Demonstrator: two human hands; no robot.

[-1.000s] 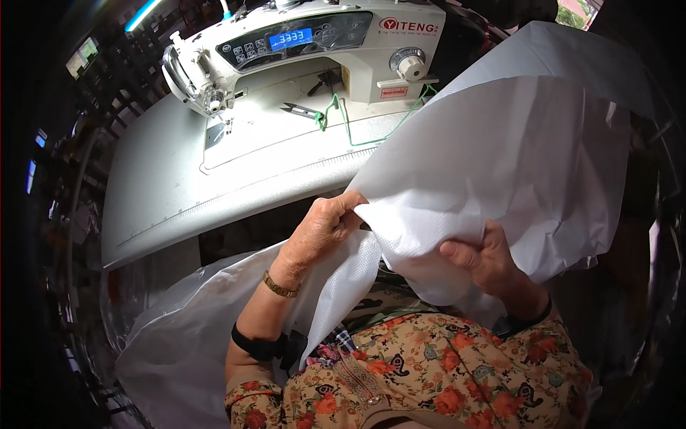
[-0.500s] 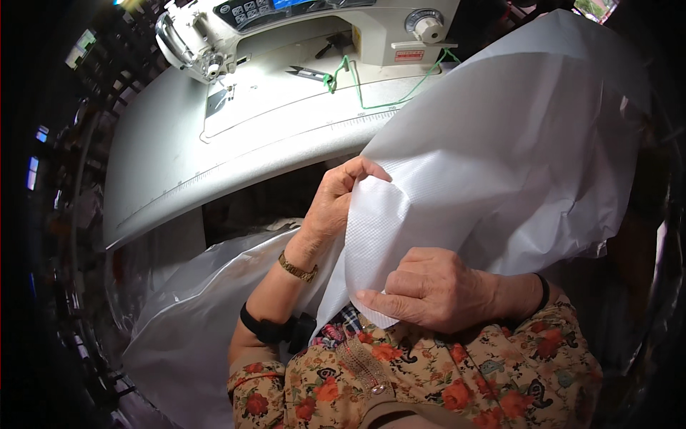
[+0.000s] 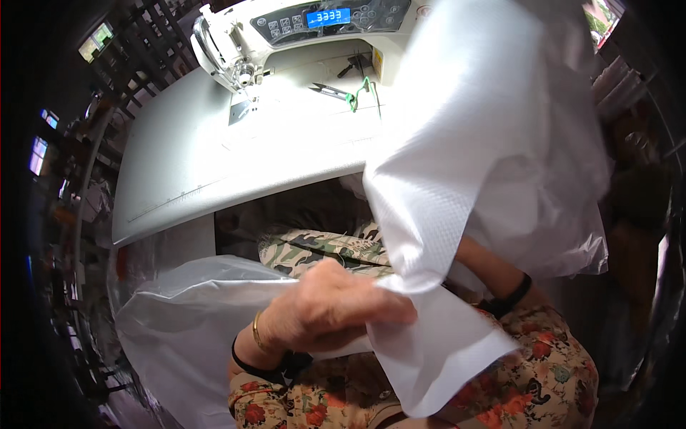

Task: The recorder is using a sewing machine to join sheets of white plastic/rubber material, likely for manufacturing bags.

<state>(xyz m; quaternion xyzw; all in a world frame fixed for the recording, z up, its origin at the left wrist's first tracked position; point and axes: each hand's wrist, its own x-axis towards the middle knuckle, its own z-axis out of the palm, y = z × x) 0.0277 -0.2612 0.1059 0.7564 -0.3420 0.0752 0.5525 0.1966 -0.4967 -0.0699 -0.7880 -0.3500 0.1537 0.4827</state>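
- The left hand (image 3: pixel 332 304) was closed on a gathered pinch of the white woven sheet (image 3: pixel 429 214), its fingers folded over the edge and somewhat blurred.
- The right hand was hidden behind the sheet, with only the right forearm (image 3: pixel 489 264) showing, so whether it gripped anything could not be told.
- The sheet rose from the left hand's fingertips up and to the right, past the sewing table's edge, while a loose flap hung below and right of those fingers.
- It looked light for its spread, thin and limp enough to twist at the pinch, yet crisp enough to keep creases; its sheen suggested a slippery face, tough rather than fragile.
- The best hold seemed to be the doubled edge by the left fingertips, with a second grip wanted far out on the broad part, lest it swing.
- Counted: one sheet in the left hand; one pale heap of sheeting (image 3: pixel 193 322) left of that hand, perhaps joined to it.
- Beyond the left hand: one sewing machine (image 3: pixel 250 28), one sewing table (image 3: pixel 171 157), one pair of snips (image 3: pixel 330 91) and one green cord (image 3: pixel 369 87).
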